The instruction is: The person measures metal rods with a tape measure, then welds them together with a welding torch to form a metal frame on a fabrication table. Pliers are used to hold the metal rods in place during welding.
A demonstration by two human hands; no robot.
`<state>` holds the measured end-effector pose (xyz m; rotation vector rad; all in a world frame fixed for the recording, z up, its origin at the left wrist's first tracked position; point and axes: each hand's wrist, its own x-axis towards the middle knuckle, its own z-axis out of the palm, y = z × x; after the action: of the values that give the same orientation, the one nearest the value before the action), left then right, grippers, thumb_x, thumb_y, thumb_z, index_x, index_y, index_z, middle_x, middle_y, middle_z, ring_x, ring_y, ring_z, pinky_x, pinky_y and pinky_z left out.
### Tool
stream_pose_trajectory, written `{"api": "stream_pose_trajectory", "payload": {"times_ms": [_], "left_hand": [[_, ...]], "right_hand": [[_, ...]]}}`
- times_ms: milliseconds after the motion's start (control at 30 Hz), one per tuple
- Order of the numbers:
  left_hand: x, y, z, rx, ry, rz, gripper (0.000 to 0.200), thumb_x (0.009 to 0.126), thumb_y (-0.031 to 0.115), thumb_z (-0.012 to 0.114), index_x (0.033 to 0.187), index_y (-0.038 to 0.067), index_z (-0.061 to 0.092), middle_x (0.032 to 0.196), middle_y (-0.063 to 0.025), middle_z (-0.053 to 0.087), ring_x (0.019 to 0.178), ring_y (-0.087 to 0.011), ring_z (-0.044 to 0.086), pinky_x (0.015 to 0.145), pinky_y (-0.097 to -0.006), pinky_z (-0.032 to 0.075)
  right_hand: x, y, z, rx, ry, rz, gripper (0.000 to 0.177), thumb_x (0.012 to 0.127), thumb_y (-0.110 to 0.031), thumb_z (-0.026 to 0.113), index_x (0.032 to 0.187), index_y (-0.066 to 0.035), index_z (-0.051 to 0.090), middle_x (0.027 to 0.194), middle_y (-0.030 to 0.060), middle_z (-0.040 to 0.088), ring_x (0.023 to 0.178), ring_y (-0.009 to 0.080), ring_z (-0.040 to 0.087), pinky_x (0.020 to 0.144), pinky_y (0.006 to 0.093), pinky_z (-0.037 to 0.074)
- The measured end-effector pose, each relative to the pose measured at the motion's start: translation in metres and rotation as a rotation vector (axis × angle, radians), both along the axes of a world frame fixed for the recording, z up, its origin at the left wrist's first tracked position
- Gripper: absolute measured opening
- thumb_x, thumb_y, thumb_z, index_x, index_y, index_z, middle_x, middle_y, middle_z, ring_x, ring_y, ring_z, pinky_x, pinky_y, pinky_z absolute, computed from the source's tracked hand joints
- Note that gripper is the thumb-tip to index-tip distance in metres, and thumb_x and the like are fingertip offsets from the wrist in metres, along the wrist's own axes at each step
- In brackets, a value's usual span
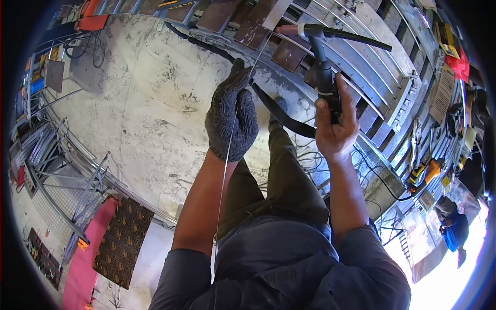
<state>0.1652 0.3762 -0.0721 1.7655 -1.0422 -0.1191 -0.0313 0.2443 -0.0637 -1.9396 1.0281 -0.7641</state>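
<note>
My left hand (233, 116), in a dark knitted glove, is closed around a thin metal filler rod (225, 178). The rod slants from near my left elbow up past the glove toward the metal bars. My bare right hand (337, 126) grips the black handle of a TIG welding torch (323, 75), thumb and forefinger along it. The torch head points left with a pinkish cup (287, 30), and its long back cap (361, 39) reaches right. A black-sleeved cable (276, 111) runs from the torch to the gloved hand and reappears beyond it; whether the glove holds it is hidden.
Metal bars and flat plates lie on a frame (356, 62) ahead and right. A yellow-and-black tape measure (417, 174) and an orange-handled tool (431, 169) are at right. Another person (454, 223) is lower right. A metal rack (77, 191) stands left. Thin cables lie near my legs.
</note>
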Motion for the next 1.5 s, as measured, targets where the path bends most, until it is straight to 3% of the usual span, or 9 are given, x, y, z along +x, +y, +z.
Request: {"api": "stream_pose_trajectory", "payload": {"times_ms": [100,133,233,333,1000,1100,1333,1400,1500], "left_hand": [[0.0,-0.003,-0.005,0.008,-0.033,0.034,0.024,0.11,0.0,0.06,0.132,0.0,0.068,0.134,-0.0177,0.077,0.129,-0.0346,0.075,0.109,-0.0428,0.061],[-0.001,-0.002,-0.002,0.027,-0.038,0.034,0.023,0.11,0.001,0.06,0.132,-0.001,0.068,0.134,-0.0175,0.077,0.129,-0.0347,0.075,0.109,-0.0429,0.061],[-0.001,-0.001,-0.001,0.041,-0.033,0.033,0.023,0.111,0.002,0.06,0.132,-0.001,0.069,0.134,-0.0171,0.077,0.13,-0.0349,0.074,0.109,-0.0431,0.06],[0.0,0.002,0.003,0.054,-0.013,0.01,0.026,0.113,0.004,0.058,0.137,-0.002,0.066,0.14,-0.0227,0.076,0.13,-0.0375,0.074,0.11,-0.0422,0.059],[0.002,0.002,0.005,0.032,0.007,-0.04,0.034,0.108,-0.004,0.06,0.141,-0.007,0.065,0.147,-0.0307,0.07,0.131,-0.0457,0.072,0.11,-0.0473,0.059],[0.002,0.001,0.003,0.003,-0.005,-0.031,0.032,0.108,-0.004,0.06,0.139,-0.006,0.066,0.144,-0.0289,0.071,0.13,-0.044,0.073,0.11,-0.0464,0.059],[0.0,-0.001,0.001,0.088,-0.098,0.02,0.021,0.116,0.006,0.052,0.134,0.001,0.062,0.136,-0.0199,0.078,0.133,-0.0363,0.074,0.111,-0.0429,0.059],[0.002,0.002,0.004,0.029,-0.001,-0.013,0.032,0.108,-0.002,0.061,0.14,-0.004,0.067,0.14,-0.0252,0.074,0.13,-0.0423,0.073,0.11,-0.0449,0.059],[0.001,0.002,0.005,0.037,0.03,-0.021,0.033,0.108,-0.003,0.061,0.14,-0.003,0.066,0.143,-0.0273,0.072,0.132,-0.0445,0.072,0.11,-0.0465,0.059]], "right_hand": [[0.0,-0.003,-0.006,-0.078,-0.024,0.04,0.065,0.103,0.008,0.063,0.166,-0.007,0.057,0.121,0.01,0.078,0.077,0.0077,0.068,0.065,0.0261,0.059],[0.0,-0.004,-0.005,-0.086,-0.021,0.042,0.065,0.104,0.007,0.064,0.166,-0.007,0.057,0.121,0.0101,0.078,0.077,0.0076,0.068,0.066,0.026,0.059],[0.001,-0.003,-0.002,-0.043,-0.014,0.027,0.063,0.102,0.003,0.07,0.163,-0.005,0.06,0.131,0.0171,0.078,0.1,0.0225,0.078,0.082,0.0348,0.064],[-0.002,0.002,-0.005,0.017,-0.009,-0.034,0.07,0.102,-0.005,0.078,0.167,-0.002,0.052,0.138,0.0213,0.076,0.112,0.0254,0.079,0.094,0.0364,0.063],[-0.004,0.001,-0.01,-0.059,-0.014,-0.022,0.067,0.102,-0.01,0.081,0.163,0.0,0.056,0.144,0.0245,0.075,0.122,0.0323,0.079,0.102,0.0372,0.061],[0.0,-0.001,0.0,-0.189,0.04,0.044,0.061,0.106,-0.004,0.075,0.163,0.002,0.056,0.132,0.017,0.077,0.099,0.0154,0.074,0.089,0.0317,0.06],[0.001,-0.002,-0.002,-0.151,-0.006,0.055,0.063,0.102,0.005,0.07,0.164,-0.001,0.056,0.124,0.0167,0.08,0.104,0.02,0.078,0.093,0.0357,0.063],[-0.004,0.003,-0.006,-0.13,0.046,-0.006,0.07,0.101,-0.005,0.08,0.164,0.004,0.051,0.151,0.0264,0.07,0.125,0.0354,0.078,0.104,0.0393,0.062],[-0.006,0.004,-0.015,-0.05,-0.027,-0.038,0.072,0.103,-0.011,0.081,0.165,0.005,0.049,0.155,0.0275,0.067,0.128,0.0341,0.076,0.107,0.0393,0.059]]}}
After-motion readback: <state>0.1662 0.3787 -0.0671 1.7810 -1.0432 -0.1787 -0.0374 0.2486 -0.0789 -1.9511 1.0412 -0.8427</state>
